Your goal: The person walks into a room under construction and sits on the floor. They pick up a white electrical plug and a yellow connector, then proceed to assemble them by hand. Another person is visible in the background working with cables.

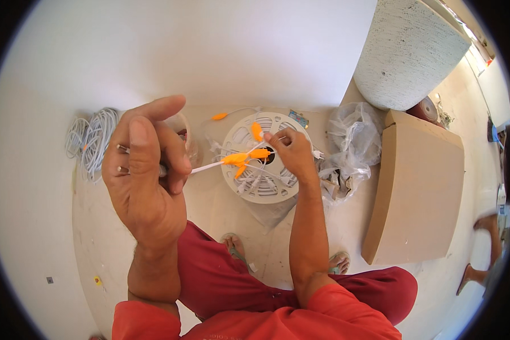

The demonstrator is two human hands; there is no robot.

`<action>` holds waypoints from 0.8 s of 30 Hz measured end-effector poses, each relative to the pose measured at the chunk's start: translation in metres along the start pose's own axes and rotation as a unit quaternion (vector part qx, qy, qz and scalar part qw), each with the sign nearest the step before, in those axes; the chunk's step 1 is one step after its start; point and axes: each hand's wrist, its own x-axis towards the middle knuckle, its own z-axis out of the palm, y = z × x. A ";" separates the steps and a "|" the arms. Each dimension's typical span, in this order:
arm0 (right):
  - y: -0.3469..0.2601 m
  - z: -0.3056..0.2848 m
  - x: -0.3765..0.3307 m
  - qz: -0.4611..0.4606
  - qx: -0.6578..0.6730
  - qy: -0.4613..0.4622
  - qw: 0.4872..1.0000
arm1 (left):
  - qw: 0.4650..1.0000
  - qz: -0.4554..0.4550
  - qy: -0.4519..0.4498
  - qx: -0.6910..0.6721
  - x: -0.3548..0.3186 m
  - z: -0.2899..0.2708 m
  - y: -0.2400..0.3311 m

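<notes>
Gripping a two-pin plug at left of centre in the head view, my left hand is closed, its metal pins poking out past my thumb. A white cord runs from this fist to the orange tags at centre, fairly straight, probably because I hold the plug up and apart from the clutter. My right hand, just right of centre, pinches a thin white lead between thumb and fingers beside an upright orange tag, presumably to separate it from the others.

Below my fingers in mid-frame, the white slotted reel lies flat, which seems to make a handy rest for loose leads; pale windings show through its slots. Behind my left hand, a whitish tub holds something reddish, too hidden to name. At right of centre, a clear plastic bag lies crumpled, with creased, darker stuff at its lower end that I cannot make out. The cardboard box at right hides whatever it contains. Coiled grey cable sits at upper left.
</notes>
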 end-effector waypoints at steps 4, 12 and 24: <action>0.041 0.035 0.004 0.011 -0.086 -0.022 0.996 | 1.000 -0.010 -0.004 0.025 0.004 -0.007 -0.003; 0.058 0.065 -0.001 0.009 -0.305 -0.003 0.952 | 0.997 -0.047 0.026 0.056 0.012 -0.014 -0.009; 0.030 0.029 0.007 0.047 -0.171 -0.063 0.982 | 0.991 -0.049 0.007 0.126 0.030 -0.028 -0.013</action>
